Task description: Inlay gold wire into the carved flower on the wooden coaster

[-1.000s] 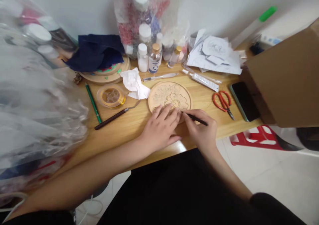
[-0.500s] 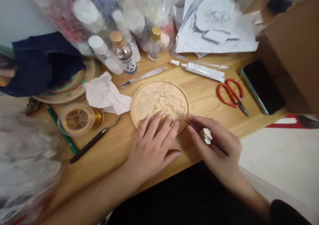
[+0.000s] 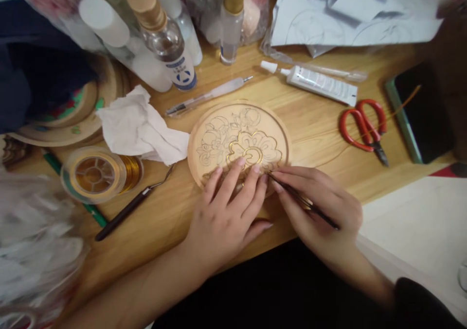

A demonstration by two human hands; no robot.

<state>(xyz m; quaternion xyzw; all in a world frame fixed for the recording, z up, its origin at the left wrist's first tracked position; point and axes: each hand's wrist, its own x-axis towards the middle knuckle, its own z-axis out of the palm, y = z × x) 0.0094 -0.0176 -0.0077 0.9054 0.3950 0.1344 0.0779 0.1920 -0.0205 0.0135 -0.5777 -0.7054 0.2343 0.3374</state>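
Holding down disc (image 3: 219, 134), mid table (image 3: 171, 212) btw tissue (image 3: 138, 129) & scissors (image 3: 361, 125), w/ L hand (image 3: 226, 217), fingers spread flat on near edge; pinching thin dark tool (image 3: 306, 203) in R hand (image 3: 323, 212), tip at disc rim.

Left hand (image 3: 223, 217) flat, right hand (image 3: 323, 212) pinched.

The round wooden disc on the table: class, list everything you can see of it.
The round wooden disc lies flat on the table, pale wood with a raised rim. A flower design is drawn in lines on its face; the lower petals are outlined in gold. The left hand rests its fingertips on the near edge. The right hand holds a thin dark tool with its tip at that edge.
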